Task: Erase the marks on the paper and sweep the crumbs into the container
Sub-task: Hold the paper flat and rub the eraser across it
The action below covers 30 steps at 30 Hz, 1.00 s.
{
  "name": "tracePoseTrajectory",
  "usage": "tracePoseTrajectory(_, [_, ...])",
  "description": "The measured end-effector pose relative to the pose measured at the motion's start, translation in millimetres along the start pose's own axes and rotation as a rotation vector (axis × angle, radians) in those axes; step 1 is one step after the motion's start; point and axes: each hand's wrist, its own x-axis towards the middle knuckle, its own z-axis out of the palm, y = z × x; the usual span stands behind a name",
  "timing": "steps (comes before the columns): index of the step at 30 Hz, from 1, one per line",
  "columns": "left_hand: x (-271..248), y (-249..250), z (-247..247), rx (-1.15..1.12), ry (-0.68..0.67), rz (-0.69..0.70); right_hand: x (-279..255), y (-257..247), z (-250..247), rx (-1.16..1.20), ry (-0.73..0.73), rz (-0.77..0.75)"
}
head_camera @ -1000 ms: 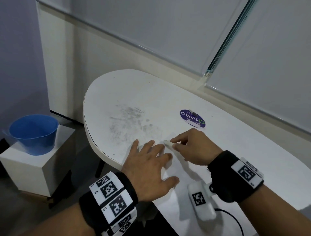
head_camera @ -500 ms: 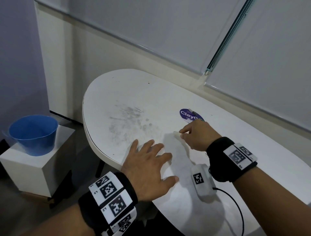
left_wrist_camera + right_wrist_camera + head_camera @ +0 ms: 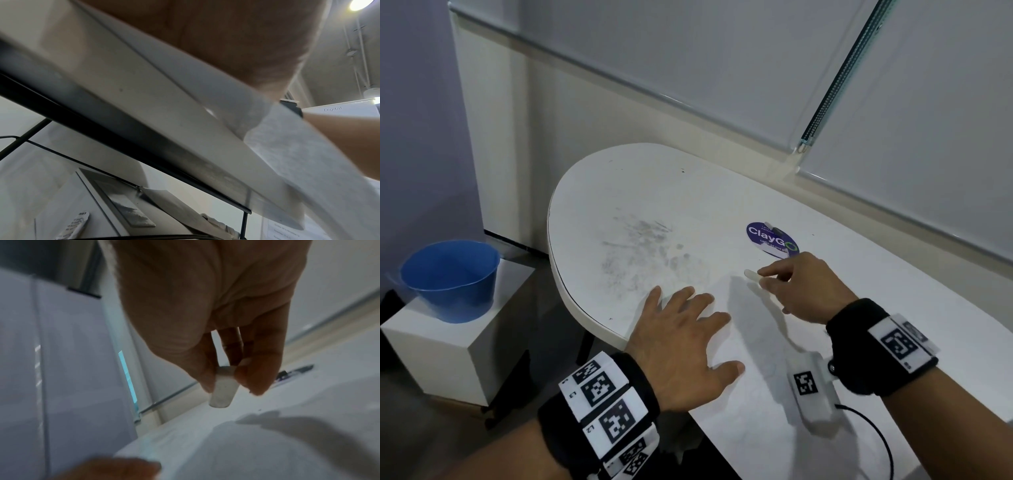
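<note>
A white sheet of paper [image 3: 753, 329] lies on the white table [image 3: 654, 192] near its front edge. My left hand [image 3: 709, 329] presses flat on the paper with fingers spread. My right hand [image 3: 762, 277] pinches a small white eraser [image 3: 751, 274] between thumb and fingers, near the paper's far corner. In the right wrist view the eraser [image 3: 223, 387] points down, just above the surface, and casts a shadow on the paper [image 3: 246, 443]. The blue bucket [image 3: 448, 277] stands left of the table on a lower white box [image 3: 441, 342]. No crumbs are visible.
Grey smudges [image 3: 643, 250] cover the tabletop beyond my left hand. A purple round sticker [image 3: 772, 238] lies past my right hand. Window blinds [image 3: 722, 68] run behind the table. A gap of floor separates the table's rounded end from the white box.
My right hand has carried the eraser away from my left fingertips, to the right and towards the sticker. The left hand has stayed flat on the paper.
</note>
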Motion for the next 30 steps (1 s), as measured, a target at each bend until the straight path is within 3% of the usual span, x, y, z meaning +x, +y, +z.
tracePoseTrajectory(6, [-1.5, 0.7, 0.9, 0.005, 0.005, -0.002, -25.3, -7.7, 17.5, -0.136, -0.081, -0.163])
tracePoseTrajectory(10, [-2.2, 0.3, 0.0, 0.013, 0.012, 0.003, -2.0, -11.8, 20.8, -0.149, -0.027, -0.127])
tracePoseTrajectory(14, [-1.5, 0.5, -0.4, 0.012, 0.019, 0.002, 24.9, -11.3, 22.4, -0.224, -0.067, -0.106])
tracePoseTrajectory(21, [-0.1, 0.4, 1.2, 0.018, 0.023, 0.001, -15.5, -2.1, 18.6, -0.265, -0.065, -0.117])
tracePoseTrajectory(30, [0.2, -0.8, 2.3, 0.018, 0.054, 0.012, 17.4, -14.4, 21.0, -0.219, -0.068, -0.124])
